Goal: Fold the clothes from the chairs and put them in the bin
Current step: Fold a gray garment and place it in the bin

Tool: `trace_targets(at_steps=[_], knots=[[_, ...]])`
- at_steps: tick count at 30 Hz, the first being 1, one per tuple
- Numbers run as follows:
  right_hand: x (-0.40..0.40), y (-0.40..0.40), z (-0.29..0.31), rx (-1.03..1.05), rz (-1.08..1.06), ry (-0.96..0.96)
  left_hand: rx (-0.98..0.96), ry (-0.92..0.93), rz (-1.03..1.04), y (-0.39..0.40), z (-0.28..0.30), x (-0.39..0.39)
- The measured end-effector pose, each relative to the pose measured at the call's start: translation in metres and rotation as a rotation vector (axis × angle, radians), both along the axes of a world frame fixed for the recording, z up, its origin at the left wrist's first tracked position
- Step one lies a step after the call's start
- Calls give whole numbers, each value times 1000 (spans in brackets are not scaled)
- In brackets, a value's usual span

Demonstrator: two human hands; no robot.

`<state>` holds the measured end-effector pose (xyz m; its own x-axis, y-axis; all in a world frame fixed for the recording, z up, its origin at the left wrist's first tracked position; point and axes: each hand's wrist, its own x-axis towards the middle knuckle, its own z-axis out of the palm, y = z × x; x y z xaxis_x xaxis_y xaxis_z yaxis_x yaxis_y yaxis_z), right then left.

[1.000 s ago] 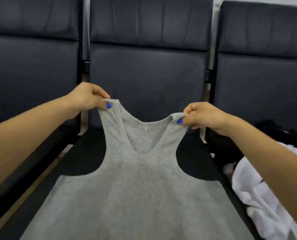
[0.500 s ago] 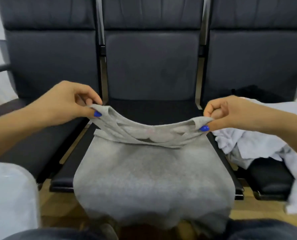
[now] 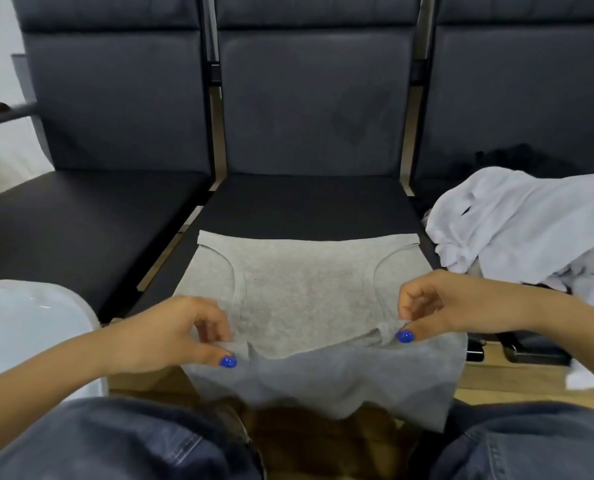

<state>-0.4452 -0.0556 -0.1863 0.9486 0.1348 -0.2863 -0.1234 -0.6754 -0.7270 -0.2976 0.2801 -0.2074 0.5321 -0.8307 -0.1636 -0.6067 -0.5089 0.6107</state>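
Note:
A grey tank top [image 3: 302, 292] lies on the middle chair seat [image 3: 309, 202], folded over itself, with its lower part hanging off the front edge. My left hand [image 3: 181, 330] pinches one shoulder strap between thumb and fingers near the seat's front. My right hand [image 3: 444, 306] pinches the other strap the same way. Both straps lie folded down toward me over the body of the top. A white bin [image 3: 28, 337] stands at the lower left, beside my knee.
A pile of white clothes [image 3: 517, 216] and something dark behind it lie on the right chair. The left chair seat [image 3: 80, 216] is bare, with an armrest [image 3: 1, 112] at its far left. My knees in jeans [image 3: 115, 441] fill the bottom edge over a wooden floor.
Both hands have drawn the shoulder straps down and toward me, folding the upper part of the tank top over its body. The view has tilted downward.

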Motion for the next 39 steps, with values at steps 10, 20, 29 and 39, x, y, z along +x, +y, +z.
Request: trace_targets(at_steps=[10, 20, 29, 39], knots=[[20, 6, 20, 243, -382, -550, -483, 43, 366, -20, 32, 32], [22, 4, 37, 331, -403, -664, -689, -13, 260, -8, 47, 40], [14, -9, 12, 312, -129, -161, -195, 282, -145, 18, 20, 41], [57, -24, -33, -388, -432, -201, -59, -491, 488, -28, -31, 91]])
